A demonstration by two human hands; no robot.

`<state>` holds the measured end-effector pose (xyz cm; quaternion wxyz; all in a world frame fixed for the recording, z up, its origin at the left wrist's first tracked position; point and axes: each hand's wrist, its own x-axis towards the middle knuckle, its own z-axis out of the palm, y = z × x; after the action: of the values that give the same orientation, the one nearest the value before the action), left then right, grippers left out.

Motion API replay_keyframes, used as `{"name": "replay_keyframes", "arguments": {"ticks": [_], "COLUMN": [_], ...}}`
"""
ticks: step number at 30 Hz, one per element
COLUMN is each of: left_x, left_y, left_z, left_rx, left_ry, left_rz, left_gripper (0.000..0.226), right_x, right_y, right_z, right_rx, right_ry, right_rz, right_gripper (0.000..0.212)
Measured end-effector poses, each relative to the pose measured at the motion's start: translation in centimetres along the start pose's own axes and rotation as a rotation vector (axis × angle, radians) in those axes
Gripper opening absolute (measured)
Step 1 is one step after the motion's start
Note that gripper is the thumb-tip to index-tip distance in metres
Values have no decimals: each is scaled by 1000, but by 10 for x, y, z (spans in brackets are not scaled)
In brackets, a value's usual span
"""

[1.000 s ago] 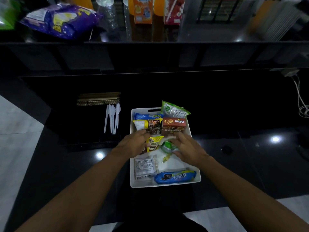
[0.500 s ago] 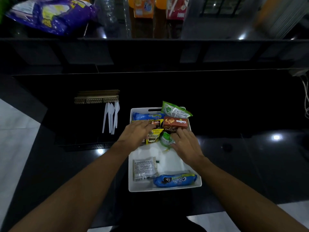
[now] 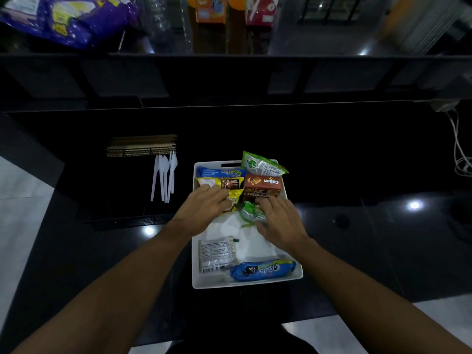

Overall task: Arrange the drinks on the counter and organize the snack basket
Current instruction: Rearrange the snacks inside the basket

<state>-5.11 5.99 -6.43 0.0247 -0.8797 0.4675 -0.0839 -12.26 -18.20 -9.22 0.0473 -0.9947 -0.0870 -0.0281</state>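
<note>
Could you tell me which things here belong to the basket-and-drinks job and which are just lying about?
Job:
- white snack basket
- brown Collon box
- blue cookie pack
- small green packet, under the right hand
- yellow packet, by the left hand
- juice cartons

Lying about:
- plastic cutlery
- white cables

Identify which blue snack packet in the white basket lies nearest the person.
The blue Oreo packet at the basket's near edge; the other blue packet lies along the far wall.
</note>
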Motion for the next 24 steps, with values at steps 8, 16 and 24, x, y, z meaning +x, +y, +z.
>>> {"name": "replay_keyframes", "arguments": {"ticks": [8,16,24], "left_x": [-17,-38,-42], "left_y": [19,37,41], "left_z": [-2,6,23], "left_rx": [59,55,115], "left_ry": [27,-224,-417], "left_rz": [119,173,109], "left_gripper": [24,58,78], "right_x": [-6,-22,-38], "right_y": [-3,-4,-3], "right_z": [-8,-31,-25], "right_rx": [80,299,373], "right_ry": [-29,-390,-765], "right_rz": [-42,-191,-122], "right_gripper": [48,21,44]}}
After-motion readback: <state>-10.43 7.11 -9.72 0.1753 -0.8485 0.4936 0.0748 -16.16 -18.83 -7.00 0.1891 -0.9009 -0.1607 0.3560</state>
